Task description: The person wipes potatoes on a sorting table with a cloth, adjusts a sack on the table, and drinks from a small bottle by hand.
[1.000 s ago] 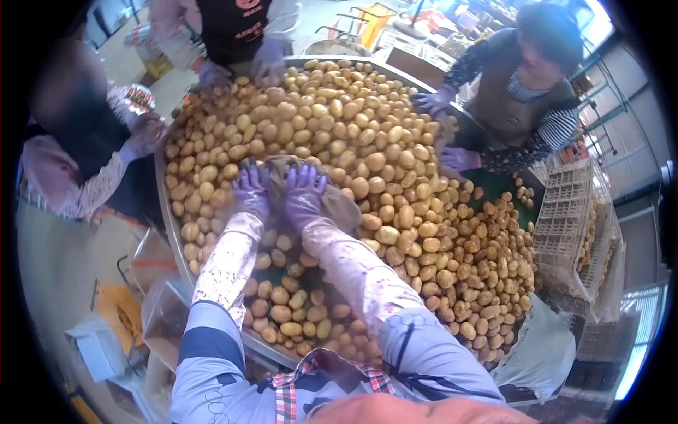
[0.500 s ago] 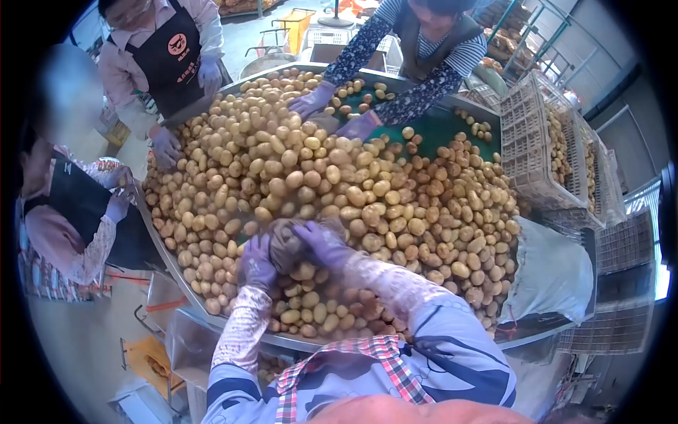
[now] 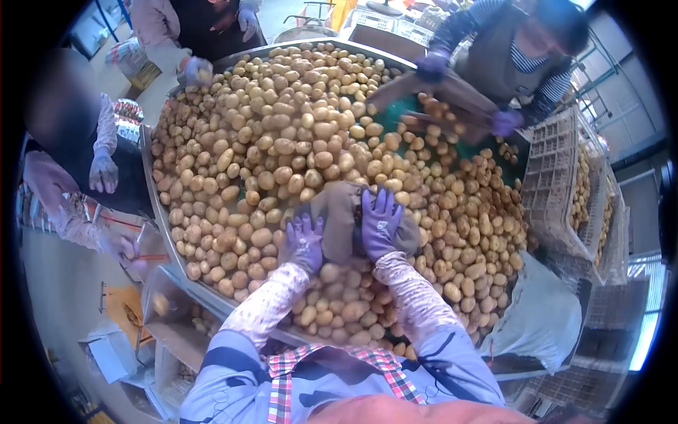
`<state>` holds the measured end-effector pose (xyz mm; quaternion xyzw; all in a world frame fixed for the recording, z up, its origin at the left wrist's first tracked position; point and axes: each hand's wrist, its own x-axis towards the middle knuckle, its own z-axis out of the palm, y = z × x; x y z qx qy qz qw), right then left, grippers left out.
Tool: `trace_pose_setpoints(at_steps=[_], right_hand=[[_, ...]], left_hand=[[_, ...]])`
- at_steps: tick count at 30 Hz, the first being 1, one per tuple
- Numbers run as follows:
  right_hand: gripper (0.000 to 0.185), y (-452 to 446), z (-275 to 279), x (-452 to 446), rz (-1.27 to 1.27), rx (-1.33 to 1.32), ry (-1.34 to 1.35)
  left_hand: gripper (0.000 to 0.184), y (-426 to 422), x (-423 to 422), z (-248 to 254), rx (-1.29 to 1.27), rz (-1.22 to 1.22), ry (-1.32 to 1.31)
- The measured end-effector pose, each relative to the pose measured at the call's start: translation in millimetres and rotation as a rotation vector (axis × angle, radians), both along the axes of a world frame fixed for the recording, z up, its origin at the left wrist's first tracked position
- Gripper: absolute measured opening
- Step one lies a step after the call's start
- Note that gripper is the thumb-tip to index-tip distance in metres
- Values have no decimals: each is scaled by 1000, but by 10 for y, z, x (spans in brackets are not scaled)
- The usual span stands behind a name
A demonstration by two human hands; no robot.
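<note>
Soft, crumpled brown cloth (image 3: 337,220), touched by left hand (image 3: 304,242) and right hand (image 3: 380,225), fingers apart. Rounded potatoes (image 3: 284,145), heaped towards twelve o'clock.

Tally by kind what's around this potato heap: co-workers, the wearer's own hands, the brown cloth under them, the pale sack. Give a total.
Co-workers (left, far side, right): 3
Wearer's hands (left hand, right hand): 2
Brown cloth: 1
Pale sack: 1
Total: 7
Potatoes excluded: too many overlap to count.
</note>
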<state>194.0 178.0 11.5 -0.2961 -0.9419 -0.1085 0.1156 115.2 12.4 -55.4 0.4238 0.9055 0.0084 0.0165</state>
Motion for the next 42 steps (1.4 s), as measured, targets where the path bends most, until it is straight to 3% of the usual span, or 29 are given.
trace_pose_setpoints(at_steps=[2,4,6,7,9,10,13,17,20,22,24,26,28,29,31,32,34,35,36,37,38,40,42], right_hand=[[45,302,-97,-346,-2,-48,54],[45,552,-123,-693,-13,-106,110],[41,848,-325,-1124,-94,-41,109],[38,1037,-356,-1310,-129,-89,136],[37,1434,-592,-1602,-156,71,211],[37,1624,-695,-1750,-176,164,227],[39,1901,-774,-2041,-173,29,276],[41,1558,-993,-1733,-148,38,225],[37,1030,-813,-1209,-97,-10,140],[31,651,-472,-900,-61,-238,69],[25,291,-478,-578,61,-247,169],[20,118,-275,-314,227,-319,201],[17,53,-180,-36,394,-467,217],[13,9,-116,111,272,-1082,439],[14,-255,828,496,444,-833,385],[16,-328,1017,677,501,-773,392],[45,-386,666,1096,542,-583,357],[61,-441,519,1236,562,-481,349],[58,-555,464,1333,479,-423,39],[55,-669,193,1386,471,-297,-2],[52,-777,-71,1403,460,-178,-46],[50,-777,-125,1176,493,-277,-64],[53,-670,-218,831,538,-302,-121]], left_hand=[[60,324,-290,383,-78,12,57],[61,676,-643,299,-28,100,-105],[67,997,-974,716,-86,53,-240],[69,1160,-1160,617,-59,42,-195],[73,1487,-1540,339,3,17,-85],[73,1647,-1605,646,-89,53,-191],[74,1867,-1997,533,1,45,-321],[64,1565,-1734,575,-12,14,-292],[58,1052,-1333,160,133,-81,-255],[54,597,-881,612,282,-67,-291],[52,178,-853,-83,204,-267,-107],[51,-163,-536,548,152,-231,-194],[50,-447,-445,569,206,-262,-223],[49,-561,-405,641,268,-250,-261],[46,-739,-201,1093,443,-213,-382],[44,-873,-101,1096,499,-231,-302],[46,-1128,209,1143,473,-252,-270],[46,-1197,386,1152,243,-263,-184],[46,-1265,581,1140,11,-272,-98],[46,-1354,778,821,-106,-179,-255],[43,-1523,842,417,-33,-344,0],[40,-1338,735,414,-153,-289,-172],[40,-1156,498,458,-182,-285,-109]])
